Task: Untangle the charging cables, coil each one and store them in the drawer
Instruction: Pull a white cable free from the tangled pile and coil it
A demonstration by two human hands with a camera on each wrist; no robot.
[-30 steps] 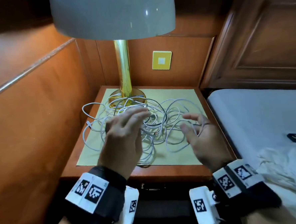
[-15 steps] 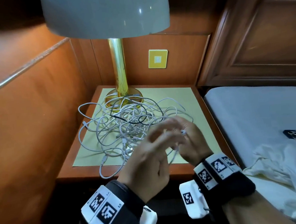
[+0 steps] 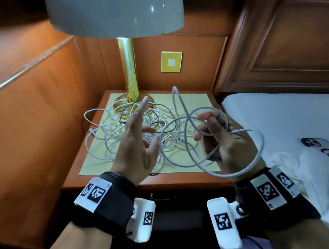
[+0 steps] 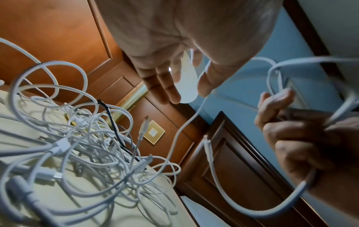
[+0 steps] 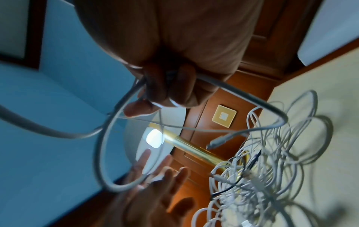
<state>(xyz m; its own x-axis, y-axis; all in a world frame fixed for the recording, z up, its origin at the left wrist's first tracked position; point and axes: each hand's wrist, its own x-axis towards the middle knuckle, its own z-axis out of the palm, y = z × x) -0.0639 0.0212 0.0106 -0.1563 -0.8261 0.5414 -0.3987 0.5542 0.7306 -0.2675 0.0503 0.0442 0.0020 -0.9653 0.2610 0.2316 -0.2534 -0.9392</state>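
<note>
A tangle of white charging cables [image 3: 122, 134] with one black cable lies on the yellow mat [image 3: 196, 97] of the wooden nightstand [image 3: 72, 178]. My right hand [image 3: 208, 129] is raised over the nightstand's right side and grips a white cable [image 3: 174, 89] gathered into loose loops, one of which hangs round the wrist. The right wrist view shows the right hand [image 5: 170, 86] curled round that cable [image 5: 104, 153]. My left hand [image 3: 146, 125] hovers open above the tangle, fingers straight, holding nothing. A loose end of the cable [image 4: 211, 169] dangles between the hands. The tangle [image 4: 87, 153] sits below the left palm.
A lamp with a gold stem [image 3: 129, 72] and grey shade [image 3: 114, 13] stands at the back of the nightstand, its base among the cables. Wood panelling closes the left side. A bed [image 3: 275, 117] with a phone [image 3: 313, 142] lies to the right. A dark drawer front [image 3: 164, 197] sits under the top.
The hands were together at the tangle's front right. Now the right hand has lifted a white cable in loops, and the left hand has pulled away to the left, open.
</note>
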